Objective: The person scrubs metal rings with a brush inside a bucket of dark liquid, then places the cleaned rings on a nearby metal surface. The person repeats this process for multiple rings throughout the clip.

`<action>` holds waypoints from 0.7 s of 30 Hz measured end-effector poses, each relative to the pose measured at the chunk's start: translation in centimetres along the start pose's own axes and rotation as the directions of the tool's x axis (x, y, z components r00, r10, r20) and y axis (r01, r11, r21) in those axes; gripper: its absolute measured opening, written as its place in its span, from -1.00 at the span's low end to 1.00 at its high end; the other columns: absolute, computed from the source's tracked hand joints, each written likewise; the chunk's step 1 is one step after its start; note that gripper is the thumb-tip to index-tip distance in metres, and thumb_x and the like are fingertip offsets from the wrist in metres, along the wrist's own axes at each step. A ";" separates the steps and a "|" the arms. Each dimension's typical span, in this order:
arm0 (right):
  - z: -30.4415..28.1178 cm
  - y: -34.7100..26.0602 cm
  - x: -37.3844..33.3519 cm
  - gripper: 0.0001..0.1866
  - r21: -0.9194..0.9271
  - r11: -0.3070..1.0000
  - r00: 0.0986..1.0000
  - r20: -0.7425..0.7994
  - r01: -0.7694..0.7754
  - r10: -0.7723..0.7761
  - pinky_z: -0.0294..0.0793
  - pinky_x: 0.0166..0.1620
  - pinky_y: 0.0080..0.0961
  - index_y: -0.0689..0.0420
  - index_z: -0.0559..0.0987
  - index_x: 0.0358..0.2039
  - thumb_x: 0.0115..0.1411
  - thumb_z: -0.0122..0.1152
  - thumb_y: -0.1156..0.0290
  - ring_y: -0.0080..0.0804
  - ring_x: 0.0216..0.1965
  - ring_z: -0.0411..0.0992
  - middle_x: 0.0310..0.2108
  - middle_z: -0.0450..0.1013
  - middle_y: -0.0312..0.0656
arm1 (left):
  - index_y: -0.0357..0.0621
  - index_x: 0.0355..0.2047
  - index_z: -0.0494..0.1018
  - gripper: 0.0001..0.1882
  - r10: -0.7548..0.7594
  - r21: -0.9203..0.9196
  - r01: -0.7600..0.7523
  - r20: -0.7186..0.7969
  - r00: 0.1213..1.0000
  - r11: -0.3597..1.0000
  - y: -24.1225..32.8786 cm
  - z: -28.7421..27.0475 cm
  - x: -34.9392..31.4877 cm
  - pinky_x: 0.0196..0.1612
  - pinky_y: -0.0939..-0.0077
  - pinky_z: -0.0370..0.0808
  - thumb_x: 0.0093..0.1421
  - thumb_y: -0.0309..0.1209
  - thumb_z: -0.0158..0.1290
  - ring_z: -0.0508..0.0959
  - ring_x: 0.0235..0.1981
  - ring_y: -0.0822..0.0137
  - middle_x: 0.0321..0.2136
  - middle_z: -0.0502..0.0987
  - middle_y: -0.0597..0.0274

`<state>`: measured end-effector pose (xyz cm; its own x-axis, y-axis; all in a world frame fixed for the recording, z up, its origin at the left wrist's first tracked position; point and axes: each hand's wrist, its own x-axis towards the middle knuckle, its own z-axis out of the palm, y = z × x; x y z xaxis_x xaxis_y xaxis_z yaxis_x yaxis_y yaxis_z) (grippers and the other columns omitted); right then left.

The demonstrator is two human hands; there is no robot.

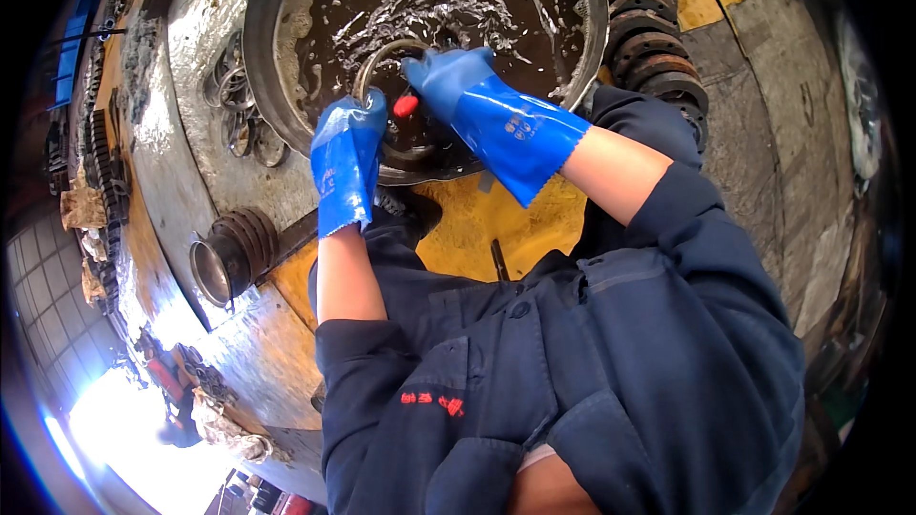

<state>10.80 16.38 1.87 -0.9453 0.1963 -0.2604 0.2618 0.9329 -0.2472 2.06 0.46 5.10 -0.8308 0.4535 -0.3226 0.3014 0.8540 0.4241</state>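
Observation:
Both my hands wear long blue rubber gloves above a large round metal basin (256, 48) of dark brown, foamy liquid. The fingers of my left hand (355, 124) are closed on the near left side of a metal ring (370, 65), which is tilted over the liquid. My right hand (447, 76) is closed at the right side of the ring, around a tool with a rounded red end (406, 106). The red end sticks out toward me below the glove. The tool's working end is hidden by the glove, so its kind does not show.
Several metal rings (239, 91) lie on the floor left of the basin. Nearer, a cylindrical stack of metal parts (239, 253) lies on its side. A row of rusty round discs (649, 29) stands close at the basin's right. My bent legs flank a yellow floor patch (515, 219).

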 end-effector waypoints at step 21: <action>1.5 2.9 0.0 -0.50 0.892 0.340 0.953 0.299 -0.297 0.046 0.59 -0.06 -0.24 0.18 0.73 -0.10 0.22 0.37 -0.03 -0.19 -0.19 0.66 -0.23 0.69 -0.09 | -0.32 -0.28 0.66 -0.44 0.028 0.174 0.012 -0.229 0.973 0.985 -0.3 1.5 1.5 -0.05 -0.04 0.56 0.36 0.03 0.04 0.67 -0.15 -0.24 -0.28 0.67 -0.26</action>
<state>11.88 18.64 -0.29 -0.8307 0.1397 -0.5390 0.5431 -0.0100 -0.8396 1.49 1.29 3.22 -0.9069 0.4070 -0.1087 0.3678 0.8908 0.2667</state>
